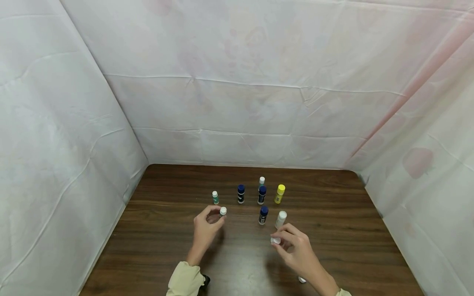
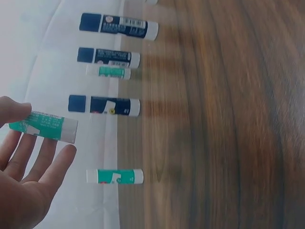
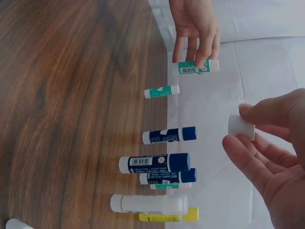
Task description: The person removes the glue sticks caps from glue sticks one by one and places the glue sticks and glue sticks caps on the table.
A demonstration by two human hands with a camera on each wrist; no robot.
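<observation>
White fabric (image 1: 55, 123) hangs at the left of the brown wood-grain table (image 1: 148, 246); clock hours are read around the front navy glue stick (image 1: 263, 215) as the head view shows it. Towards half past eight, beyond a pale yellow sleeve (image 1: 185, 279), the left hand (image 1: 204, 230) grips a raised green glue stick (image 2: 45, 126) between thumb and fingers, at nine. Between nine and ten stands a small green glue stick (image 1: 215, 199) with a white top. Another navy glue stick (image 1: 241, 195) is between ten and eleven. Twelve has a rear navy glue stick (image 1: 261, 195), partly hiding a white-topped stick (image 1: 261, 180) just behind. Near five, a short white cap (image 3: 241, 127), lifted off the table, is pinched in the right hand (image 1: 298, 253), well apart from the left. A yellow glue stick (image 1: 279, 194) stands between one and two, a white glue stick (image 1: 280, 220) near three. Also near five, a white object (image 1: 302, 280) is partly covered by the forearm.
</observation>
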